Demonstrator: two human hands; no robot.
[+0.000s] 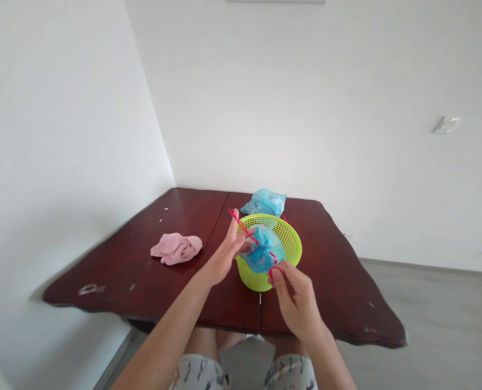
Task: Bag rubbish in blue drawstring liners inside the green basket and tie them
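Partly hidden basket (pixel 255 279), held bag (pixel 267 259), cropped forearms (pixel 178 319)

You've got bright, diffuse light on the wall (pixel 306 108), grey shadow (pixel 78 336) at eight o'clock, counter (pixel 330 271) stretched toward four, fine detail soft!

White-walled corner (pixel 154 108) of a room, softly lit.
Left wall (pixel 62 124) at 9 o'clock and back wall (pixel 273 97) at 12, both plain; pale switch plate (pixel 448 125) toward 2; grey floor (pixel 439 319) at 4; glossy red-brown table (pixel 338 298) at 6, wavy-edged, surface worn toward 8.
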